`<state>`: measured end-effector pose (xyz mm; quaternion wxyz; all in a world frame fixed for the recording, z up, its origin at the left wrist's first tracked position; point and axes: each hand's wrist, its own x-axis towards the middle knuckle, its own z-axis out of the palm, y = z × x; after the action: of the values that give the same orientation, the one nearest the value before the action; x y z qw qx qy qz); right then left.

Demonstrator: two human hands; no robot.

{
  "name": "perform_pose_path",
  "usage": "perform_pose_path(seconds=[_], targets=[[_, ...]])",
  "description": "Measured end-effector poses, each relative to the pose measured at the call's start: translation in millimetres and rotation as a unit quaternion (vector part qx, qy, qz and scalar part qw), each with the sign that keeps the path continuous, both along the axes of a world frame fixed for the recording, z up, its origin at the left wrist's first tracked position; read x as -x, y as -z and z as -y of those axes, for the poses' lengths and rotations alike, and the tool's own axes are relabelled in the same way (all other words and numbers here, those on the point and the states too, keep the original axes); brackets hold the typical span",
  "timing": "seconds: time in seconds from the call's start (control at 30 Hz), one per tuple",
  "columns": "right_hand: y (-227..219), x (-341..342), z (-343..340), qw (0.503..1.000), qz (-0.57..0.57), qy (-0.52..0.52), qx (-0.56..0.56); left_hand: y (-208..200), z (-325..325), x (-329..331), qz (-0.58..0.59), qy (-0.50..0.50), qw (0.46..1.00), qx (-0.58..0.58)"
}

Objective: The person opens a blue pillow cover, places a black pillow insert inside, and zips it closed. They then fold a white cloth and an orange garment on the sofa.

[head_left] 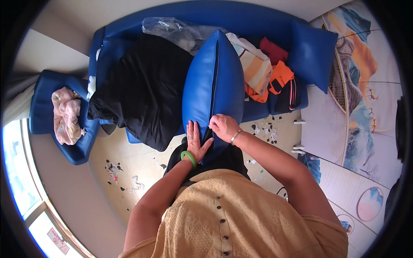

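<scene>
A plump blue cushion point(200, 81) with a leather-like surface stands on end in front of me. A dark zipper seam point(216, 64) runs down its middle, and near my hands a dark gap shows at the seam. My left hand point(196, 144), a green bangle at its wrist, lies against the cushion's lower left side with fingers stretched out. At the seam, my right hand point(223, 127) is closed in a pinch on the zipper; the pull itself is hidden by the fingers. A silver bracelet is on the right wrist.
Behind stands a blue sofa point(258, 13) holding a large black cloth point(142, 86), clear plastic point(172, 30), folded clothes point(254, 64) and another blue cushion point(313, 53). A blue chair point(77, 152) with a pink cloth point(66, 116) is at left. Scraps point(114, 170) litter the floor.
</scene>
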<state>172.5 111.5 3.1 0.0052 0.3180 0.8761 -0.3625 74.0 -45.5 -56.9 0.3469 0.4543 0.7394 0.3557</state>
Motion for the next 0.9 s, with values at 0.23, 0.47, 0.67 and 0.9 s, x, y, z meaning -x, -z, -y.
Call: perform_pose_path(seconds=[0.23, 0.47, 0.67, 0.9], targets=[[10.5, -18.0, 50.7, 0.995, 0.022, -0.052, -0.086, 28.5, 15.6, -12.6, -0.033, 0.046, 0.998, -0.018], [1.8, -18.5, 43.4, 0.997, -0.047, 0.008, -0.068, 17.8, 4.2, -8.3, -0.061, 0.074, 0.995, 0.040], [2.5, -14.9, 46.6, 0.996, -0.021, 0.035, -0.079, 13.0, 4.2, -5.9, -0.074, 0.093, 0.991, 0.068], [14.1, -21.2, 41.2, 0.996, 0.028, -0.026, -0.075, 6.6, 5.6, -7.2, -0.070, 0.109, 0.990, 0.053]])
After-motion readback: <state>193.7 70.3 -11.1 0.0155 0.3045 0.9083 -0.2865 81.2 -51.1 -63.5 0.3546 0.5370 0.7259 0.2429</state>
